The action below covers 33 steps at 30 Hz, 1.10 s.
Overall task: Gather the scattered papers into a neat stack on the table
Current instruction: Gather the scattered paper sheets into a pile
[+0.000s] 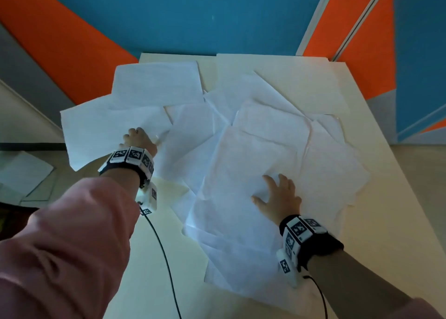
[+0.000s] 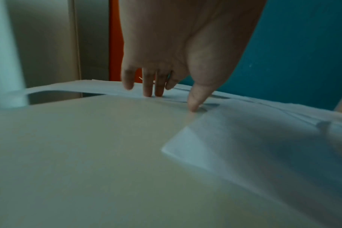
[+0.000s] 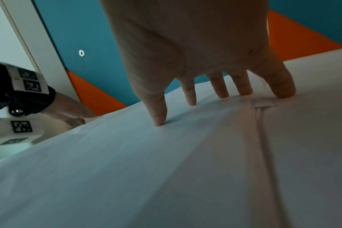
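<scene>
Several white paper sheets [image 1: 253, 135] lie fanned and overlapping across the cream table [image 1: 386, 198]. My left hand [image 1: 140, 138] presses its straight fingertips [image 2: 148, 91] down on a sheet [image 1: 101, 130] that overhangs the table's left edge. My right hand [image 1: 277, 193] lies flat with fingers [image 3: 221, 91] spread on top of the overlapping pile [image 3: 166, 169] at the middle right. Neither hand curls round a sheet. Another sheet [image 1: 156, 82] rests at the far left of the table.
More paper [image 1: 24, 173] lies on the floor to the left, below the table. A black cable [image 1: 164, 258] runs from my left wristband over the bare near-left table top. A blue and orange wall [image 1: 193, 16] stands behind the table's far edge.
</scene>
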### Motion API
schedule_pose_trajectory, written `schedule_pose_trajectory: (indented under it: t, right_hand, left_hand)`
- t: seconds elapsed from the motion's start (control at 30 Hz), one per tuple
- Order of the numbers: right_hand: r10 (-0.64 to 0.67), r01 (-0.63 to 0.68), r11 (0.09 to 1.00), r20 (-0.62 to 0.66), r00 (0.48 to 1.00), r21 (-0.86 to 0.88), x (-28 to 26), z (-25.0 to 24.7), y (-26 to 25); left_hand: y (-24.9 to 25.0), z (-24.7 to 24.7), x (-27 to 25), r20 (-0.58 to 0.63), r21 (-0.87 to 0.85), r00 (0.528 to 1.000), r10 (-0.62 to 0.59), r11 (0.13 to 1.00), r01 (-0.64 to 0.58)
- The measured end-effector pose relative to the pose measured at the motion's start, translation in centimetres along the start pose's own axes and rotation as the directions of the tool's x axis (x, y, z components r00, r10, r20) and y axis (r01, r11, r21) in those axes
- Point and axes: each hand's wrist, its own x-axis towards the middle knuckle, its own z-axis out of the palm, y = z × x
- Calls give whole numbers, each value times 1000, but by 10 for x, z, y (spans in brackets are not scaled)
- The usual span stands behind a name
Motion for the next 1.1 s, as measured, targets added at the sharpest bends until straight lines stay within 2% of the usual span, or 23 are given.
schedule_pose_trajectory:
  t: [0.17,0.33,0.53,0.63,0.73,0.8,0.87,0.93,1.0,1.1]
  right_hand:
    - [-2,2,1000,-3,1000,-24,-2,0,-2]
    - [-16,16,999,8,1000,-39,-1,-2,-1]
    - [-37,37,998,6,999,-50,-1,-3,2]
    - [-44,44,997,15,999,-58,-2,-4,2]
    - [-55,56,998,26,998,-44,-3,-8,5]
    - [-42,43,997,-21,999,70,0,-10,8]
    - [36,19,949,-167,985,315,2,-14,10]
    - [138,46,875,-340,930,481,4,-18,12]
    - [165,40,886,-394,904,462,1,-22,12]
    - [111,1,945,-326,939,326,2,-24,12]
  left_hand:
    - [11,-5,1,16,203,995,100,974,-101]
    - [20,-1,-16,112,178,971,213,957,-230]
    - [50,-7,-62,59,-3,957,283,959,-284]
    - [80,-9,-89,36,-120,932,361,927,-355]
    - [110,-2,-114,75,-203,891,448,881,-427]
    - [128,8,-129,148,-275,860,488,856,-438]
    - [143,19,-137,262,-364,818,513,837,-409]
    - [151,23,-135,327,-381,790,519,837,-392]
    - [149,19,-121,279,-333,817,505,848,-412]
    - [123,6,-78,89,-318,906,415,873,-369]
